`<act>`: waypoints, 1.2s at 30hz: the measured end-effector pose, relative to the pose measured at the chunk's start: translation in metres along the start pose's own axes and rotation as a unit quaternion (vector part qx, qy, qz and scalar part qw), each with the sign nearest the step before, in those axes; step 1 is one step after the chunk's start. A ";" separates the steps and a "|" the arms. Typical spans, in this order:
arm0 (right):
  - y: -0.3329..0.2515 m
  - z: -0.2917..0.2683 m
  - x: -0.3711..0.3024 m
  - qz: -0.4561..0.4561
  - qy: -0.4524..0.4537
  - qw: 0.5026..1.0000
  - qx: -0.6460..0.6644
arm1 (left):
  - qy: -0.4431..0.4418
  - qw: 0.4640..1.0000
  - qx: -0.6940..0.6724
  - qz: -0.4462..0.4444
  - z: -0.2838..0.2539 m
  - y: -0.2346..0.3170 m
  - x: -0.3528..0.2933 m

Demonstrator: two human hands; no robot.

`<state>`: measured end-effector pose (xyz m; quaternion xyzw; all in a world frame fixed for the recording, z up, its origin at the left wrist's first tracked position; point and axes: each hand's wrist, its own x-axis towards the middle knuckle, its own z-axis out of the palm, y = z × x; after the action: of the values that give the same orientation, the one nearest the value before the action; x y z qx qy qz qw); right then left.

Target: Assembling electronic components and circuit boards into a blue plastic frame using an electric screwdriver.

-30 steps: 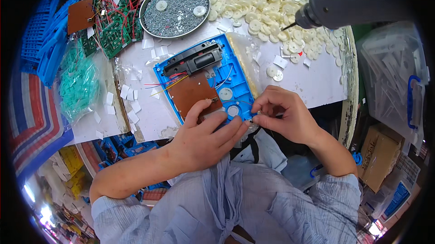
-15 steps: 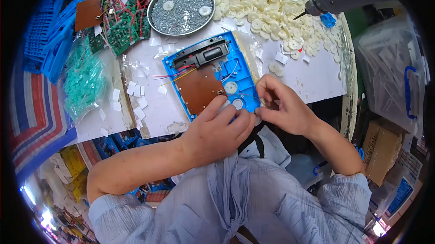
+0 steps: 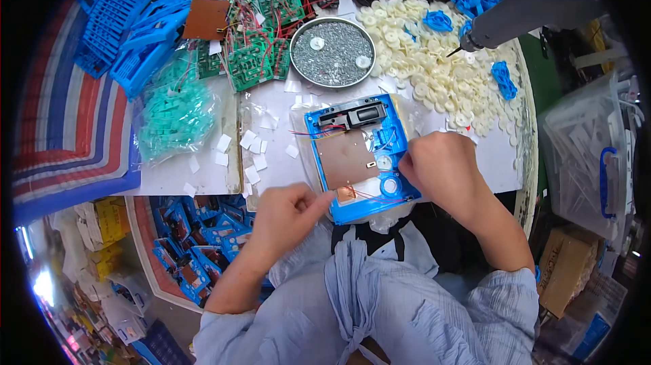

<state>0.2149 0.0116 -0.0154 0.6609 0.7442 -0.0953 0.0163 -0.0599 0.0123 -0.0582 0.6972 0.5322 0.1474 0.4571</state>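
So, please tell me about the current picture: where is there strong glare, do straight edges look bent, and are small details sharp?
Head view, lower left: a burnt-out white spot; head view, right: the table edge bows, and black fills the corners; head view, middle: the blue case is readable, but its thin wires look soft.

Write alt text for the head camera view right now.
A person's left hand is at the lower left and right hand at the right edge of an open blue case with a brown board inside. Beyond it are a round tray of small metal parts and many cream wheels; a power tool juts in from the upper right.
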 end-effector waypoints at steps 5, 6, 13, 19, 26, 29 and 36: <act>0.014 -0.016 0.007 -0.072 0.021 0.997 0.025 | 0.147 0.964 0.093 0.203 -0.007 0.027 0.021; 0.013 -0.019 0.006 -0.069 0.008 0.996 0.048 | 0.225 0.921 0.142 0.285 -0.011 0.033 0.038; 0.008 -0.051 -0.026 -0.064 0.018 0.952 0.299 | -0.044 0.908 0.144 0.391 -0.042 0.054 0.109; 0.165 -0.035 0.009 0.102 0.191 0.914 0.343 | 0.120 0.973 0.090 0.177 -0.172 0.006 -0.011; 0.306 -0.011 0.122 -0.024 0.399 0.914 0.068 | 0.077 0.962 0.097 -0.245 -0.266 -0.264 -0.202; 0.316 -0.020 0.148 -0.041 0.320 0.921 0.218 | 0.166 0.925 0.175 -0.295 -0.261 -0.372 -0.293; 0.293 -0.026 0.141 0.034 0.311 0.941 -0.131 | 0.228 0.740 0.328 -0.541 -0.233 -0.478 -0.397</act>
<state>0.4892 0.1860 -0.0461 0.6747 0.6949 0.2144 -0.1260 -0.6665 -0.2159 -0.2011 0.3444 0.9235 -0.1544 0.0680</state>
